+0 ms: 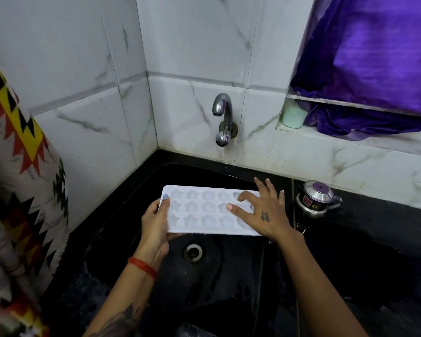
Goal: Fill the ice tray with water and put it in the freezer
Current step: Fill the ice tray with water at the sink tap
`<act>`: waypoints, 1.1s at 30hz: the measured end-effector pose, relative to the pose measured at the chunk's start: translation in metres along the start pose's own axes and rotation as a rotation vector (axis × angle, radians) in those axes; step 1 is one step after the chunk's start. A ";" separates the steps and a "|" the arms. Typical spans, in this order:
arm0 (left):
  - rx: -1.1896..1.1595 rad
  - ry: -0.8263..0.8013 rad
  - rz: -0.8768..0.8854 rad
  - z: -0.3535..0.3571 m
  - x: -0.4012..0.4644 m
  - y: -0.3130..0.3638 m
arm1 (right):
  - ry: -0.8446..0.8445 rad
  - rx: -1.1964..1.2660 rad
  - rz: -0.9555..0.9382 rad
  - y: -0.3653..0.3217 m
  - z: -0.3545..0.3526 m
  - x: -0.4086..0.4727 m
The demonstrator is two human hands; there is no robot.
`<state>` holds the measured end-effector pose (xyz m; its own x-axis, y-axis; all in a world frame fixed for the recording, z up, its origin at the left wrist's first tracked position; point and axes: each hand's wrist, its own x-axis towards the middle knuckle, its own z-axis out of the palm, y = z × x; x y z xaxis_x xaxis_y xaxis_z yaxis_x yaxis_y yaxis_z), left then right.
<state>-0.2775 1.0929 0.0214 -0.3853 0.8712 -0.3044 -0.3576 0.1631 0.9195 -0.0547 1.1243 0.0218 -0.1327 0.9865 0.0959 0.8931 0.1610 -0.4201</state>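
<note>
Left hand (156, 221) grips the ice tray (204, 210) over the black sink (229, 276); right hand (263, 210) rests spread across its moulds.

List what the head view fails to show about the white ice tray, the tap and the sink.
- White plastic ice tray, head view: right-end moulds covered by the right hand; water level unreadable.
- Left hand: fingers hidden under the tray.
- Black sink: near part cut off by the bottom edge.

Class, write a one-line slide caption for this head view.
Left hand grips a white ice tray over the black sink; right hand rests on it below the tap.
</note>
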 end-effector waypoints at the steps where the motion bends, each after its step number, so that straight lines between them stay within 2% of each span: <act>1: 0.001 -0.001 -0.001 0.000 0.000 0.000 | 0.001 -0.007 0.001 0.000 0.000 0.000; 15: -0.002 -0.015 -0.002 0.002 0.001 -0.002 | -0.069 0.171 -0.034 0.007 0.005 0.003; 25: 0.008 -0.013 -0.001 0.005 -0.001 0.000 | -0.034 0.033 -0.053 0.011 0.001 0.004; 33: 0.007 -0.009 0.002 0.004 -0.007 0.001 | -0.060 0.069 -0.059 0.009 0.003 0.002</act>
<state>-0.2719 1.0887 0.0255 -0.3785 0.8755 -0.3003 -0.3504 0.1647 0.9220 -0.0483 1.1272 0.0157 -0.2116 0.9749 0.0688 0.8513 0.2185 -0.4770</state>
